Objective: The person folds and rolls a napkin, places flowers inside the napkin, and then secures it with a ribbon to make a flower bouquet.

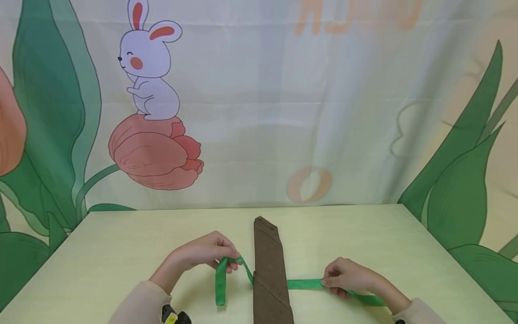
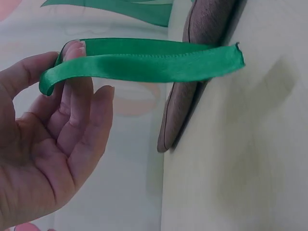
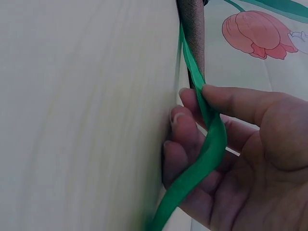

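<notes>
A long brown folded cloth bundle lies lengthwise on the table, its narrow end pointing away from me. Green ribbon passes beneath it and comes out on both sides. On the left, my left hand pinches the ribbon above the table, and the short loose end hangs down from the fingers. In the left wrist view the ribbon bends over the fingertips. To the right of the bundle, my right hand pinches the other length between thumb and finger. Its tail runs past the palm in the right wrist view.
The pale wooden table reaches back to a printed curtain with a rabbit, tulips and large leaves. A black and yellow device sits at my left wrist.
</notes>
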Motion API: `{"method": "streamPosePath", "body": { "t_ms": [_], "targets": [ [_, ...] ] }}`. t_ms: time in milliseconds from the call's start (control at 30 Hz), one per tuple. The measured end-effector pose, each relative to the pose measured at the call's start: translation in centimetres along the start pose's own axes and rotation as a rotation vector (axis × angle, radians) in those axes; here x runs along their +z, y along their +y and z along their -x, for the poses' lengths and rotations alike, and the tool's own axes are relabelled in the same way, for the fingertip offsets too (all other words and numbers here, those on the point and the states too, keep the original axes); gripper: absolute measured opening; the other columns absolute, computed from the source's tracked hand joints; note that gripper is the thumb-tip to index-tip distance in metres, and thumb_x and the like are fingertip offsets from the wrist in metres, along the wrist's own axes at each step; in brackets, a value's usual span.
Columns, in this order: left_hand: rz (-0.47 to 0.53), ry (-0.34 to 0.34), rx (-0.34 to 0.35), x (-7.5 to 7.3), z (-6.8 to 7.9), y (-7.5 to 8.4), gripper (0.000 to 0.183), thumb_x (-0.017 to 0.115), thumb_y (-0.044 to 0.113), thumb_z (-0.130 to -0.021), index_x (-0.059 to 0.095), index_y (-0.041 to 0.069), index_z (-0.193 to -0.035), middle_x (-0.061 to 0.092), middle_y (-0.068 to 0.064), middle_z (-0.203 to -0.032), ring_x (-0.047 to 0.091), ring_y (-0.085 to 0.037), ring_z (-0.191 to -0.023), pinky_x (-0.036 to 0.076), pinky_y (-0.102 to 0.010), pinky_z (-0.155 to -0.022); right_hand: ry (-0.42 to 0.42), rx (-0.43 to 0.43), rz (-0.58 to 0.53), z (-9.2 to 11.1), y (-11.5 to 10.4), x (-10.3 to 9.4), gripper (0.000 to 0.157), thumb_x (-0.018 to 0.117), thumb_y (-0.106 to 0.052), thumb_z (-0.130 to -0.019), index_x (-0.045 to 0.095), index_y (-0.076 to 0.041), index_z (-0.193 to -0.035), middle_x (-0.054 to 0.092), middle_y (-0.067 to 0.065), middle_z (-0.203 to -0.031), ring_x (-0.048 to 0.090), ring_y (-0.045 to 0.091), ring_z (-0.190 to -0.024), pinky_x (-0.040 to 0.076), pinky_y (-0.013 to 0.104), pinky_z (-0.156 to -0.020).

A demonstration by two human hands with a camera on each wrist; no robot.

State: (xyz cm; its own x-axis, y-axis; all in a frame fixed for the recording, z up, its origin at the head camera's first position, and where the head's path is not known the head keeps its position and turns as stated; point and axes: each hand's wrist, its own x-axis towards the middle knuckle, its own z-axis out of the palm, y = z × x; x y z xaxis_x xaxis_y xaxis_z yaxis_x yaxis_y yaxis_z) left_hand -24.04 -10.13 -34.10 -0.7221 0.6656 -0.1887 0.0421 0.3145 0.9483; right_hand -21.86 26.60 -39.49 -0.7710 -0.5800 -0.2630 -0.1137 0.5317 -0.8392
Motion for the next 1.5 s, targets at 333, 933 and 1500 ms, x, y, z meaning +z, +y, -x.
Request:
{"method": "streamPosePath", "body": {
  "t_ms": [333, 933, 1500],
  "targets": [
    [0.051, -0.024, -0.022, 1.3, -3.8, 1.5, 0.022, 0.055, 0.012, -0.085, 0.066, -0.006, -0.081, 0.062, -0.002, -0.064, 0.056, -0.006, -0.056, 0.048, -0.025, -0.055, -0.002, -0.022, -0.016, 0.1, 0.0, -0.1, 0.022, 0.055, -0.011, -0.090, 0.061, 0.006, -0.078, 0.053, 0.004, -0.062, 0.045, 0.012, -0.049, 0.039, 0.019, -0.045],
    [0.165, 0.199, -0.143, 6.0, -11.2, 1.9, 0.019, 0.056, 0.011, -0.077, 0.068, -0.002, -0.075, 0.062, -0.003, -0.055, 0.060, -0.009, -0.048, 0.052, -0.026, -0.052, 0.003, 0.021, -0.008, 0.0, 0.0, -0.2, 0.020, 0.056, -0.008, -0.088, 0.062, 0.005, -0.075, 0.053, 0.003, -0.061, 0.045, 0.011, -0.048, 0.037, 0.020, -0.046],
    [0.040, 0.250, -0.168, 7.9, -13.6, 0.0, 0.018, 0.064, 0.013, -0.080, 0.069, -0.004, -0.082, 0.068, -0.012, -0.072, 0.067, -0.020, -0.064, 0.053, -0.031, -0.059, -0.018, 0.002, -0.042, 0.2, 0.2, -0.3, 0.022, 0.055, -0.008, -0.089, 0.062, 0.008, -0.077, 0.053, 0.003, -0.062, 0.045, 0.010, -0.049, 0.038, 0.019, -0.047]
  ]
}}
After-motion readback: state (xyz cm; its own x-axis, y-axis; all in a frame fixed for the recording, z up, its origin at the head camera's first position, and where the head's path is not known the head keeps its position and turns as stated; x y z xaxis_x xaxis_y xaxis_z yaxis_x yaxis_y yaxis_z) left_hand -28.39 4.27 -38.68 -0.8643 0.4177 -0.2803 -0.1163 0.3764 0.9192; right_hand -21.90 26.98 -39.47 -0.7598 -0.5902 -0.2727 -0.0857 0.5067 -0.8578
